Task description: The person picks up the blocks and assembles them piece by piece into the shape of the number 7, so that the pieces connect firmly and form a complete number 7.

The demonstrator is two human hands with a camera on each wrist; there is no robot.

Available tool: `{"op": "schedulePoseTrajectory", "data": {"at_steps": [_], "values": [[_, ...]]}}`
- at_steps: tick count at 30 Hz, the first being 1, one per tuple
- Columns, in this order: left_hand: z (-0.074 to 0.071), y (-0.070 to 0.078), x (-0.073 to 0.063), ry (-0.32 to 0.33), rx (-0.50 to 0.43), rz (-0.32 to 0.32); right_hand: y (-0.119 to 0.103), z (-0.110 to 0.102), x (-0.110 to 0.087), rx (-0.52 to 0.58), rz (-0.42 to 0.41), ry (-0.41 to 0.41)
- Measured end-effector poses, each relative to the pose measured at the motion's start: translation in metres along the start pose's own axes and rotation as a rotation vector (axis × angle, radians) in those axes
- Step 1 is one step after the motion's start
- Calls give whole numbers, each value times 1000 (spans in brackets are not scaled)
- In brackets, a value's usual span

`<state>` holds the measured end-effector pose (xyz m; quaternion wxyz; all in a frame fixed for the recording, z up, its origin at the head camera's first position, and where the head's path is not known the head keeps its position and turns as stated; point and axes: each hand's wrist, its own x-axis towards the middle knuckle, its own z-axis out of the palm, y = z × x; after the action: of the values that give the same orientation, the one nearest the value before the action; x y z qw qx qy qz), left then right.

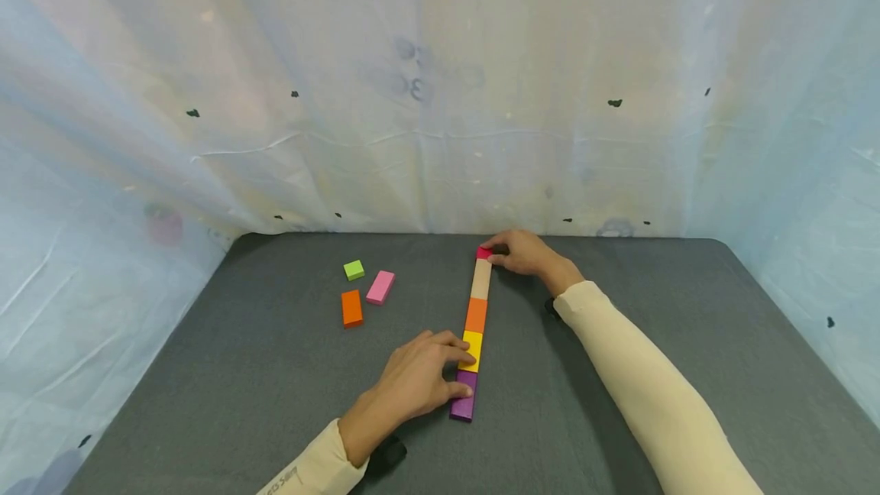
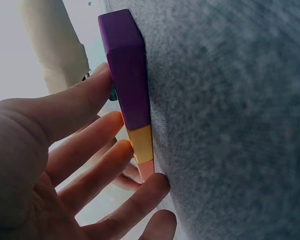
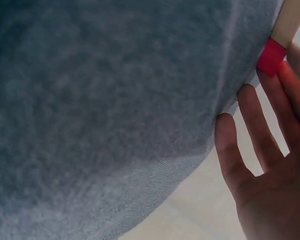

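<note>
Five blocks lie end to end in a line: a purple block (image 1: 464, 406) nearest, then a yellow block (image 1: 473, 341), an orange block (image 1: 476, 315), a tan wooden block (image 1: 481, 279) and a short red block (image 1: 483, 253) farthest away. My left hand (image 1: 417, 374) reaches over the near end, thumb on the purple block and fingertips on the yellow one, fingers spread and fairly straight. At the far end, my right hand (image 1: 525, 252) pinches the red block between thumb and fingers. In the right wrist view, fingertips meet the red block's end (image 3: 272, 57).
Left of the line lie three loose blocks: a small green one (image 1: 354, 270), a pink one (image 1: 380, 287) and a darker orange one (image 1: 352, 308). They sit on a dark grey cloth-covered table (image 1: 261, 373). A pale plastic curtain (image 1: 440, 136) hangs behind and along both sides.
</note>
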<state>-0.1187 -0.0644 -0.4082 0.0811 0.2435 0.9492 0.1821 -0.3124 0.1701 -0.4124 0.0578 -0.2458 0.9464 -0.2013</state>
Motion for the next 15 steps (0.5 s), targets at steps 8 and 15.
{"op": "schedulePoseTrajectory", "data": {"at_steps": [8, 15], "values": [[0, 0, -1, 15, 5, 7, -4, 5, 1, 2, 47, 22], [-1, 1, -2, 16, 5, 0, -6, 8, 1, 12, 68, 61]]}}
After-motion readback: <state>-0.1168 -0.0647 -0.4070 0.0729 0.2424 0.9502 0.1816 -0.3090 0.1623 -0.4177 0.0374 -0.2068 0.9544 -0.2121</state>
